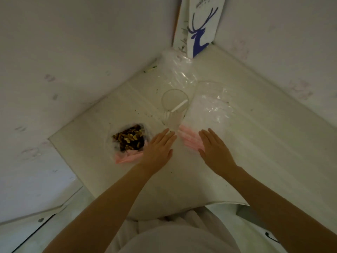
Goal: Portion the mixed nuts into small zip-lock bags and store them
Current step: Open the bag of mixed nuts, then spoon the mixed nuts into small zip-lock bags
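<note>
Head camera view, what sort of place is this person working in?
Probably a room at home: a white table sits in a corner of smudged white walls, a deer-print paper bag leans in that corner, and a zip-lock bag of mixed nuts lies on the table.

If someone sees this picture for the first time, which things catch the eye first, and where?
The dark mixed nuts in a zip-lock bag stand out on the white table, left of the left hand. A white box with a blue deer stands in the far corner. The right hand, fingers straight, is at the pink edge of the empty bags.
</note>
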